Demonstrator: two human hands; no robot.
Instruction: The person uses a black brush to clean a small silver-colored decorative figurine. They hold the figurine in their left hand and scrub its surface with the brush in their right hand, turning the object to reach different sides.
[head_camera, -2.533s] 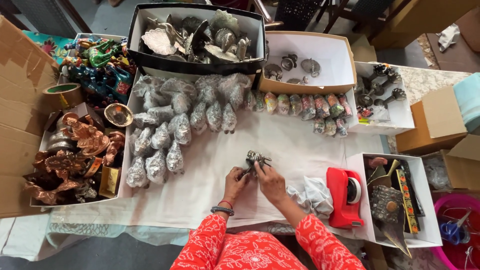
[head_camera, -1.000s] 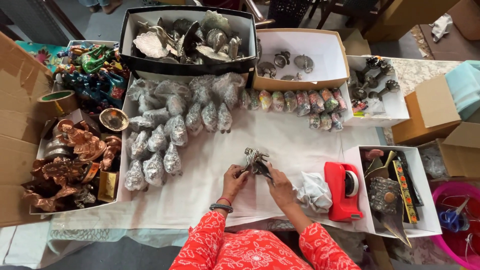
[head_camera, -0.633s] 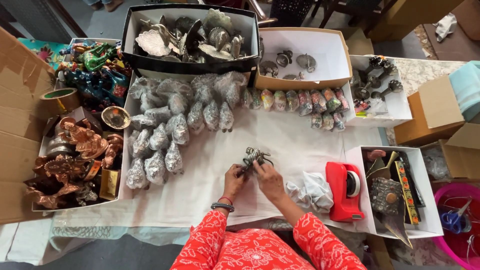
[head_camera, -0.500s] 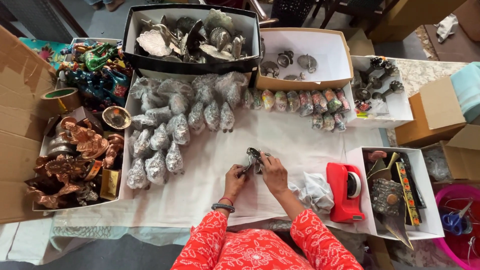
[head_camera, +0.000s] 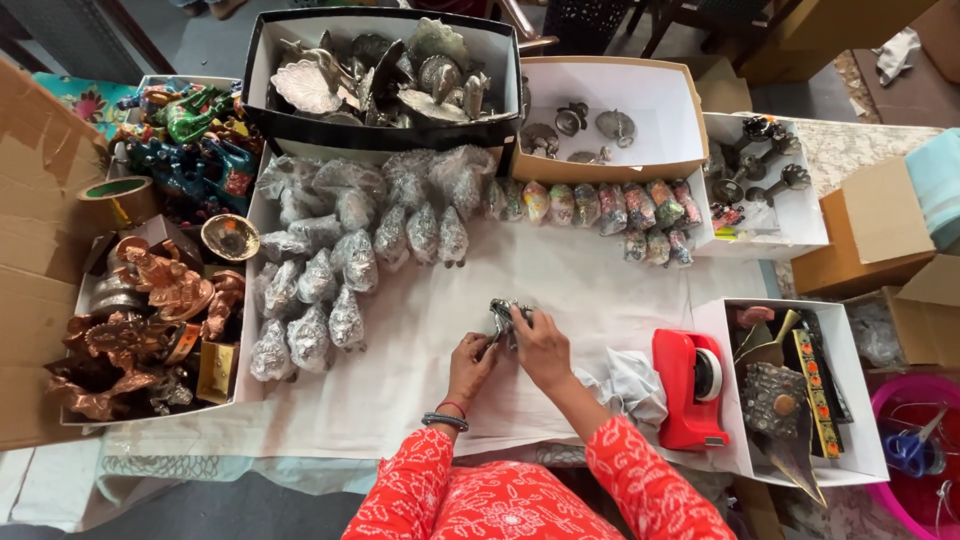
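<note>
A small dark silver metal figurine (head_camera: 502, 316) sits between both hands above the white cloth (head_camera: 590, 290) in the middle of the table. My left hand (head_camera: 470, 364) grips its lower left side. My right hand (head_camera: 541, 347) is closed over its right side, covering part of it. Both arms wear red patterned sleeves, and bangles circle the left wrist. A crumpled clear plastic bag (head_camera: 630, 385) lies just right of my right hand.
Several plastic-wrapped silver figurines (head_camera: 330, 260) stand at left; wrapped colourful ones (head_camera: 610, 210) line the back. A red tape dispenser (head_camera: 690, 385) sits right. Boxes hold silver pieces (head_camera: 385, 70), copper statues (head_camera: 150, 320), painted figures (head_camera: 195, 130) and small metal items (head_camera: 600, 125). A pink tub with scissors (head_camera: 912, 452) is far right.
My hands have turned the figurine between them. My right hand has slid up over its right side, hiding more of it. The view has shifted slightly.
</note>
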